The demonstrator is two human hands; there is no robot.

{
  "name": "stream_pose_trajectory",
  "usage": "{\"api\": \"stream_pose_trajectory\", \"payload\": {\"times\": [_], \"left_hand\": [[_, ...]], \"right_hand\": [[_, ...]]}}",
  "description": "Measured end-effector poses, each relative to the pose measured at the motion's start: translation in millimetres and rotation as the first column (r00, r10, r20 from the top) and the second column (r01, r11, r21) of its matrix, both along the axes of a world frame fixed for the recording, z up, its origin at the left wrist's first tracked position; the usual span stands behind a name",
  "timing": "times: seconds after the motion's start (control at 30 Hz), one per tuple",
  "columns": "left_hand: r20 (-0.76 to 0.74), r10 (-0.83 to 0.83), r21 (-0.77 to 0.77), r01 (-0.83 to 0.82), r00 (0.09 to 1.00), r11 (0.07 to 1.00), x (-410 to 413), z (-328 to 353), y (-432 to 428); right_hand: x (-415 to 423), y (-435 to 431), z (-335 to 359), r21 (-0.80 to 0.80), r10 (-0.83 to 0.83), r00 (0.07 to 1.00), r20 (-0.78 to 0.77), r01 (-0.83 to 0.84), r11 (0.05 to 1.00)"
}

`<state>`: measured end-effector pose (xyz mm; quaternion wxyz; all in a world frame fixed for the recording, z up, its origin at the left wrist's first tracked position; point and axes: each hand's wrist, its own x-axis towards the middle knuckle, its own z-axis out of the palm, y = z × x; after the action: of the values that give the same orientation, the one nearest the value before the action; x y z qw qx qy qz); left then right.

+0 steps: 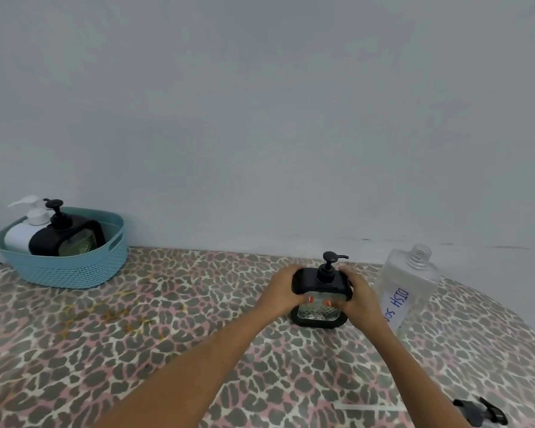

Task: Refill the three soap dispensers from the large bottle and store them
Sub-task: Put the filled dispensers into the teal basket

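Note:
A black-framed glass soap dispenser (320,307) with a black pump stands on the table right of centre. My left hand (283,290) grips its left side and my right hand (359,299) grips its right side. Just to its right stands the large clear bottle (410,284), uncapped, with a white "DISH SOAP" label. At the far left a teal basket (74,270) holds a white dispenser (19,236) and a second black dispenser (70,239).
The table (136,335) wears a leopard-print cover and meets a plain grey wall at the back. A black pump head with its tube (479,412) lies near the front right edge. The table's left edge runs just beside the basket.

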<state>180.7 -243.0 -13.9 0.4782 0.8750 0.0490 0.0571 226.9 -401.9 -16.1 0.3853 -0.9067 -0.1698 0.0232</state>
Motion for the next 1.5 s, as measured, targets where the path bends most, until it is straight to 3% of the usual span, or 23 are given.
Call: {"api": "stream_pose_trajectory", "payload": {"times": [0.43, 0.87, 1.23, 1.5], "left_hand": [[0.113, 0.016, -0.004, -0.016, 0.993, 1.0, -28.6, 35.7, 54.5], [0.201, 0.194, 0.063, -0.21, 0.96, 0.976, -100.6, 104.3, 178.5], [0.28, 0.432, 0.132, -0.48, 0.858, 0.868, -147.2, 116.9, 282.8], [0.334, 0.589, 0.113, -0.651, 0.736, 0.75, -148.0, 109.3, 322.1]], "right_hand": [[-9.2, 44.1, 37.4, 0.0, 0.126, 0.986, 0.105, -0.127, 0.992], [-45.7, 177.0, 110.1, -0.05, 0.376, 0.903, 0.207, -0.374, 0.926], [-61.5, 314.6, 136.4, -0.114, 0.597, 0.777, 0.199, -0.587, 0.802], [-48.5, 386.7, 146.5, -0.306, 0.708, 0.666, 0.236, -0.64, 0.705]]}}
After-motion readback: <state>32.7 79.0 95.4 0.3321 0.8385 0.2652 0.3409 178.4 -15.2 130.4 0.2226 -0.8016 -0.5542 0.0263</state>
